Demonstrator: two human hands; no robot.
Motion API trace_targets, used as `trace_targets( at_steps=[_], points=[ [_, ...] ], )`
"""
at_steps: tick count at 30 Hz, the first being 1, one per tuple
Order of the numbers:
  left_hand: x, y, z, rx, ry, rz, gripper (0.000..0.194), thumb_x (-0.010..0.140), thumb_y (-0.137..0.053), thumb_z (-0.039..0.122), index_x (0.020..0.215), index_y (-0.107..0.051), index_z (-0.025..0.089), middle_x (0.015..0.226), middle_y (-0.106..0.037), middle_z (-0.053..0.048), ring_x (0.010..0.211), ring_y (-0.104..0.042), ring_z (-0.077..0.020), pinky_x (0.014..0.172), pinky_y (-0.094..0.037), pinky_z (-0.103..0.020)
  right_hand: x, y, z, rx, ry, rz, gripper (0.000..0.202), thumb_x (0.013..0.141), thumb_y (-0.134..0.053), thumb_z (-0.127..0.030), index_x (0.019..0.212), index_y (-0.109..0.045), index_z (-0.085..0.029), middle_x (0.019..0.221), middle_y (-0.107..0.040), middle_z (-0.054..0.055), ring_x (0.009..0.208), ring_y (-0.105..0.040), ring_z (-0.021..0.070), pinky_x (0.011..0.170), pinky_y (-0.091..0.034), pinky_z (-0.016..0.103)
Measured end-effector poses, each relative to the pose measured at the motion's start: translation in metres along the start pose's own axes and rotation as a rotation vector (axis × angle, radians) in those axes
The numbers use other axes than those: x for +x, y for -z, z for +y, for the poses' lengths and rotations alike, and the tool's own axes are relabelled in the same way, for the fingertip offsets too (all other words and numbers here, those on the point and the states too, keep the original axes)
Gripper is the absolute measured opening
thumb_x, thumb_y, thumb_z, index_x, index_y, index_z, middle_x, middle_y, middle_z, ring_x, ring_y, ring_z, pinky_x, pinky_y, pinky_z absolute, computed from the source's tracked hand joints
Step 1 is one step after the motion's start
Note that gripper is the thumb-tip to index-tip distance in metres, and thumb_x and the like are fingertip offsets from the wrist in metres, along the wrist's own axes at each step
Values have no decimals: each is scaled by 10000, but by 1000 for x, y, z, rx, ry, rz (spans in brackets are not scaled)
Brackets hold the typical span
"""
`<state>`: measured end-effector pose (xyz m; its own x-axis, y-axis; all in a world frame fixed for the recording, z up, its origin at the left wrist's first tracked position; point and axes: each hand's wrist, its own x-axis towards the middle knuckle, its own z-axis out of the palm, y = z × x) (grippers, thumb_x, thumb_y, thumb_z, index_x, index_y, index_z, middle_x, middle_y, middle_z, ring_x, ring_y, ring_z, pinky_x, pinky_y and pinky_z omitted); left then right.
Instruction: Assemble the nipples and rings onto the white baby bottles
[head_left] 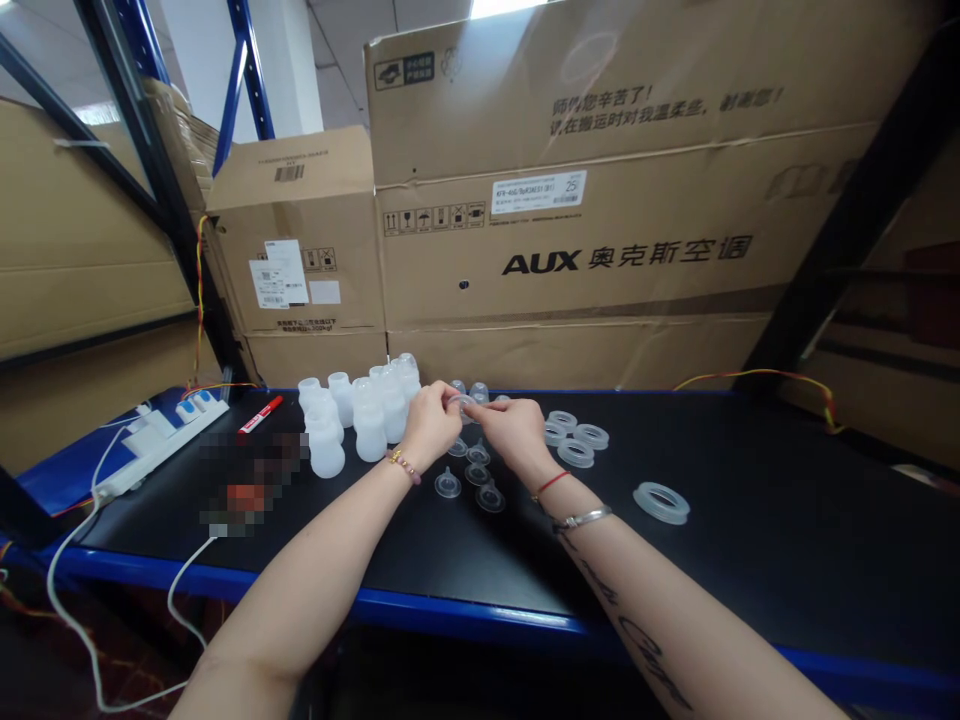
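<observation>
Grip closed: left hand (433, 428) and right hand (515, 430) pinch a clear round piece (466, 401) above the black shelf (765, 480); work judged unfinished; loose teats (491, 498) and rings (661, 515) lie unjoined; white bottles (370, 420) stand grouped at left, completion unclear.

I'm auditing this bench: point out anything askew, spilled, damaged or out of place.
One translucent ring lies off to the right, apart from the clustered rings, so it looks slightly stray. I see no spill or damage, though a pixelated patch at left hides detail.

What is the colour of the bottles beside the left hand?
The bottles are milky white, as the head view shows.
</observation>
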<state>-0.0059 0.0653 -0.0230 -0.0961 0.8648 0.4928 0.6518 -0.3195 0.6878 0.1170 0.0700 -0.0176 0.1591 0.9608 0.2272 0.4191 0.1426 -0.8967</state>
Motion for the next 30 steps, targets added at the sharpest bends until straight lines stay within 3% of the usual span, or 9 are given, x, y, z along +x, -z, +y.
trace_targets(
  at_steps=[4,8,12,15,20,25,27,30],
  points=[
    [-2,1,5,69,-68,-12,88,823,-528,127,829,-604,172,860,-666,-61,830,-617,-180,810,-498,-316,-2,1,-2,-198,7,35,191,681,-641,-308,661,-759,-158,604,-687,93,658,-643,230,515,-357,270],
    [-4,1,5,60,-99,-28,99,853,-517,161,878,-611,175,899,-666,-63,860,-609,-182,844,-486,-322,-2,2,-1,-214,32,55,207,696,-620,-328,677,-756,-173,652,-707,100,689,-656,245,543,-370,278],
    [-4,0,2,-3,-97,-42,148,846,-520,151,942,-628,178,959,-678,-74,921,-614,-193,880,-479,-332,-1,2,2,-102,44,48,245,677,-654,-381,567,-687,-164,495,-601,42,578,-586,202,509,-324,276],
    [-1,-3,-3,-134,-19,-51,178,820,-533,107,950,-629,182,924,-688,-62,871,-635,-181,849,-498,-327,-2,1,2,26,-3,-12,280,662,-700,-377,511,-612,-158,431,-485,-5,487,-460,138,482,-263,276],
    [4,-7,-4,-497,196,26,96,789,-591,83,847,-591,159,792,-654,-34,693,-636,-146,731,-542,-323,-6,4,-12,320,-262,-116,390,640,-797,-435,547,-526,-170,476,-429,-45,474,-350,84,479,-238,266],
    [3,-4,6,-895,355,43,93,772,-639,87,824,-573,128,773,-623,-24,713,-645,-128,726,-558,-307,-4,14,-22,484,-669,-331,453,775,-628,-624,722,-607,-174,519,-471,-42,474,-400,91,490,-293,258],
    [1,-2,9,-892,353,10,96,754,-671,113,810,-593,121,755,-633,-26,703,-634,-122,708,-550,-283,0,16,-19,542,-720,-416,509,768,-584,-689,712,-589,-183,529,-497,-28,496,-441,106,510,-328,270],
    [0,-1,10,-775,286,-4,40,750,-662,121,775,-632,120,710,-638,-20,664,-596,-106,681,-514,-253,6,16,-12,597,-657,-549,497,728,-645,-673,661,-538,-192,546,-520,-14,545,-492,128,543,-358,279]
  ],
)
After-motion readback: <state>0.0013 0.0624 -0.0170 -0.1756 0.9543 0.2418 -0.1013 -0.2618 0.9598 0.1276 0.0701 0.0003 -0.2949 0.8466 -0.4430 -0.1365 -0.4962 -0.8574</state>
